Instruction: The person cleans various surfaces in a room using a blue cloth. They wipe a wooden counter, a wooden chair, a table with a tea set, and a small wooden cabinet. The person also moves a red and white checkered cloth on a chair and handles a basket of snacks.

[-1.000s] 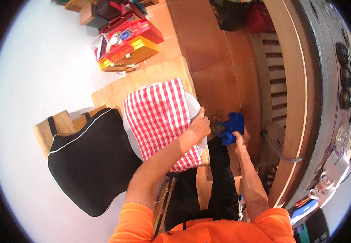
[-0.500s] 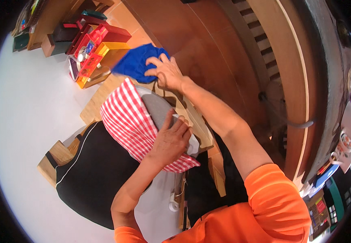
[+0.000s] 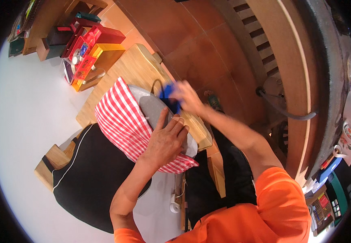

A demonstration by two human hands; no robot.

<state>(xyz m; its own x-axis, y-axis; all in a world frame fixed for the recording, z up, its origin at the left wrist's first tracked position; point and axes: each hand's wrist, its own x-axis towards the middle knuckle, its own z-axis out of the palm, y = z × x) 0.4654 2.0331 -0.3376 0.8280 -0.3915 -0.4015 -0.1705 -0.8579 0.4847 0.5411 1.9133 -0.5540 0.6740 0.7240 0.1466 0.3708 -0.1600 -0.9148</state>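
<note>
My left hand [image 3: 165, 141] lies on a grey round surface [image 3: 153, 107], its fingers spread and no object in them. A red-and-white checked cloth [image 3: 123, 121] covers the left side of this round thing and shows again below my left hand. What the round thing is, I cannot tell. On its right side, my right hand [image 3: 188, 97] is closed on a blue cloth [image 3: 168, 96], partly smeared by motion. A thin dark loop [image 3: 157, 84] stands up next to the blue cloth. Under all this is a light wooden seat or board [image 3: 133, 67].
A black rounded pad with white piping [image 3: 94, 174] lies to the left. Red and yellow boxes [image 3: 106, 50] stand at the far left. Beyond the board is a brown tiled floor [image 3: 195, 52]. A curved wooden piece of furniture [image 3: 293, 81] rises on the right, with a grey hose [image 3: 293, 116].
My right hand has come nearer and slightly right with the blue cloth, which was spread over the board's far end and is now bunched beside the round thing. My left hand stays in place.
</note>
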